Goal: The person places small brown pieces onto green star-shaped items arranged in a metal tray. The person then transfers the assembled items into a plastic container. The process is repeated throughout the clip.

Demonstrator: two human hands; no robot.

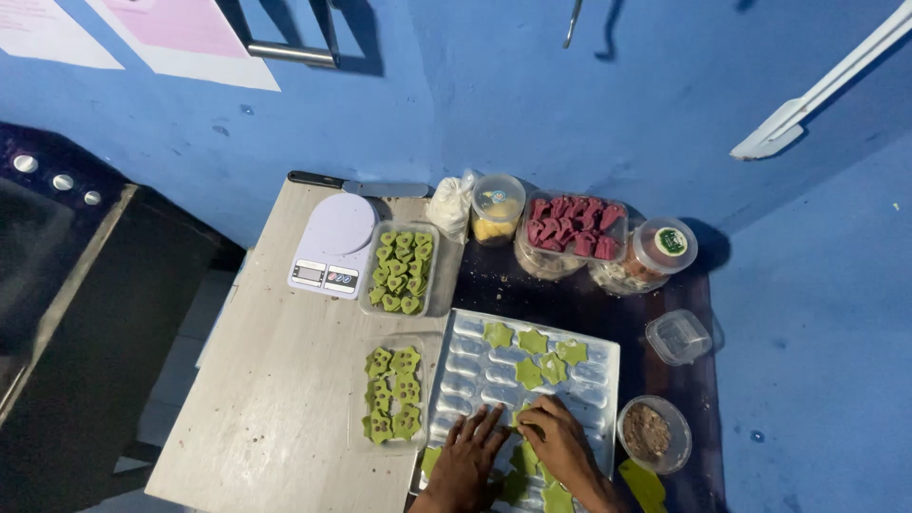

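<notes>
A clear plastic mould tray (589, 366) lies at the near right of the table, with several green star-shaped pieces (533, 341) on it. My left hand (467, 458) rests flat on the tray's near left part, fingers spread. My right hand (560, 445) sits beside it, fingertips pinched on a green piece (519, 416) on the tray. More green pieces (524, 472) lie under and around both hands.
Two clear trays of green moulded pieces (402, 268) (392, 391) sit left of the mould. A white kitchen scale (330, 244) and a knife (361, 185) lie at the back. Red pieces in a tub (573, 226), lidded jars (663, 249), an empty tub (677, 336) and a bowl of brown crumbs (648, 429) stand at right.
</notes>
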